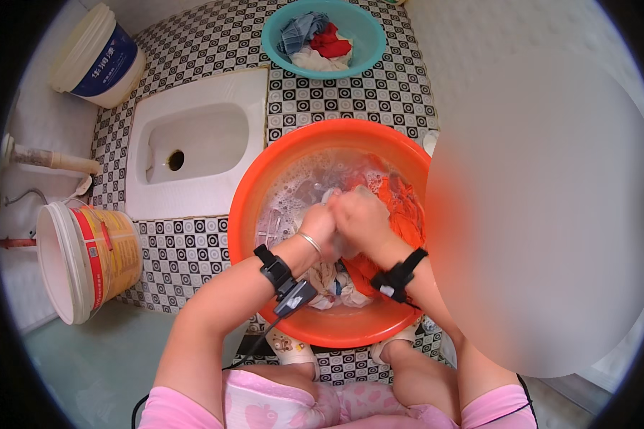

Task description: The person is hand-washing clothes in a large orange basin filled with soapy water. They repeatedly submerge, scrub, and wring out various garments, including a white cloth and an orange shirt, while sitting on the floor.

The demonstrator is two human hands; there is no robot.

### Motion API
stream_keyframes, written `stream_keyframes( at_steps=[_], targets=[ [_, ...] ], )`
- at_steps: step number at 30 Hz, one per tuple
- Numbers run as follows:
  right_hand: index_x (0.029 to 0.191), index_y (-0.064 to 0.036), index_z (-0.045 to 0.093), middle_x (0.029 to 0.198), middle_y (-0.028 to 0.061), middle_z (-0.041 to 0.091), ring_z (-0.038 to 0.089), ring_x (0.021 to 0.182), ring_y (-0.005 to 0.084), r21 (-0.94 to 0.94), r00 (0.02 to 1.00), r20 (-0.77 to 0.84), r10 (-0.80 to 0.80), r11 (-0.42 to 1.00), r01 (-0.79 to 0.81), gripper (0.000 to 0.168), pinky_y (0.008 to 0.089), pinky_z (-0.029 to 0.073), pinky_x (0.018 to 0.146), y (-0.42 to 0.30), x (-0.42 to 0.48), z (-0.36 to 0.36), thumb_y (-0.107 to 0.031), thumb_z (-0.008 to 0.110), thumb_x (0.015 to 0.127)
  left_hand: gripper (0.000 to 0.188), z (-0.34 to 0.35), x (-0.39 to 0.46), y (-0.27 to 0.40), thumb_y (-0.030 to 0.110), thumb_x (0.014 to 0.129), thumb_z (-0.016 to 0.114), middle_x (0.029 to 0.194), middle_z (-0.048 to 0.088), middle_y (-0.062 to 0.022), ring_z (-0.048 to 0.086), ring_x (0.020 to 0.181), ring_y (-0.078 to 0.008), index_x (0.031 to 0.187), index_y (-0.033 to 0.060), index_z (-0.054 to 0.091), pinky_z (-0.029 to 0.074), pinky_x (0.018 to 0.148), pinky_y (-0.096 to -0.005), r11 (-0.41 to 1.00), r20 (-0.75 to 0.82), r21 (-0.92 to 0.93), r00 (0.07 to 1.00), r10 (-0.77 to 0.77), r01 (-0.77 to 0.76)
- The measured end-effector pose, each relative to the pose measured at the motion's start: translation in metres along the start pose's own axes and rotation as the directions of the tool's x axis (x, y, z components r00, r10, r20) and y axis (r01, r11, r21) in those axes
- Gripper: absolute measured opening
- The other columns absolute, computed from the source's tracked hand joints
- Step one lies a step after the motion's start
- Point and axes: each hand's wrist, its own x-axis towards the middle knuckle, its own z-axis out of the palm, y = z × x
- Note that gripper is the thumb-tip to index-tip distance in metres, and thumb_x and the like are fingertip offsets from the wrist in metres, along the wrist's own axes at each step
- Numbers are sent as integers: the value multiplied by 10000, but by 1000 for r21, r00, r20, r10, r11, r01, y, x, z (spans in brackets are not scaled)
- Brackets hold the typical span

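Both hands are together over a large orange plastic basin [330,340] of sudsy water. My left hand [319,222], with a silver bangle at its wrist, closes on a pale wet cloth [349,244]. Pressed against it, my right hand [360,217] grips the same cloth, which mostly hides between and under the hands. Orange fabric [402,214] lies in the water to the right. Beige and white garments [327,287] are bunched nearest me, and a pale garment with straps [271,228] floats at the left.
Beyond the basin stands a teal basin [377,51] holding denim, red and white clothes. At the left are a white squat toilet [198,201], a tipped yellow and red bucket [123,257], a white and blue bucket [126,80] and a wall pipe [59,160]. A blurred patch covers the right side.
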Motion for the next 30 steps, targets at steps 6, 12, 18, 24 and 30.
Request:
stream_keyframes(
  at_steps=[6, 12, 18, 24, 30],
  targets=[
    [695, -72, 596, 686, 141, 617, 609, 638, 350, 31, 997, 64, 53, 998, -55, 329, 453, 482, 574, -12, 0, -13, -287, 513, 930, 454, 6, -12, 11, 450, 983, 475, 992, 657, -90, 648, 856, -206, 1112, 28, 578, 539, 741, -365, 956, 278, -268, 960, -44, 122],
    [894, -32, 578, 860, 151, 635, 632, 773, 298, -49, 910, 187, 370, 929, -368, 236, 411, 500, 659, 35, 25, -19, -267, 588, 903, 488, 6, -50, 40, 465, 939, 559, 1051, 638, -80, 609, 928, -169, 1151, 26, 590, 497, 793, -322, 979, 373, -63, 914, -158, 195],
    [1336, 14, 441, 1214, 182, 555, 545, 1137, 234, 309, 858, 383, 342, 828, -468, 636, 331, 453, 937, 94, 4, -41, -287, 696, 838, 294, -46, -28, 45, 174, 863, 596, 988, 651, -63, 629, 853, -165, 1113, 19, 613, 518, 729, -307, 973, 280, 230, 959, -46, -21],
    [1332, -7, 492, 1127, 184, 599, 585, 1046, 298, 52, 699, 522, 489, 800, -598, 810, 386, 462, 892, 93, -27, -17, -478, 739, 721, 356, -57, -30, 50, 206, 888, 592, 1115, 639, -107, 637, 961, -220, 1182, 8, 569, 542, 785, -355, 941, 279, -283, 955, -106, 187],
    [978, -59, 634, 948, 162, 625, 602, 928, 346, -58, 746, 428, 509, 840, -540, 422, 417, 464, 803, 73, -16, 10, -395, 702, 732, 397, -49, -22, 42, 115, 851, 642, 1158, 620, -129, 619, 1043, -250, 1220, 3, 550, 504, 887, -386, 975, 178, -190, 981, -78, 112]
  ],
)
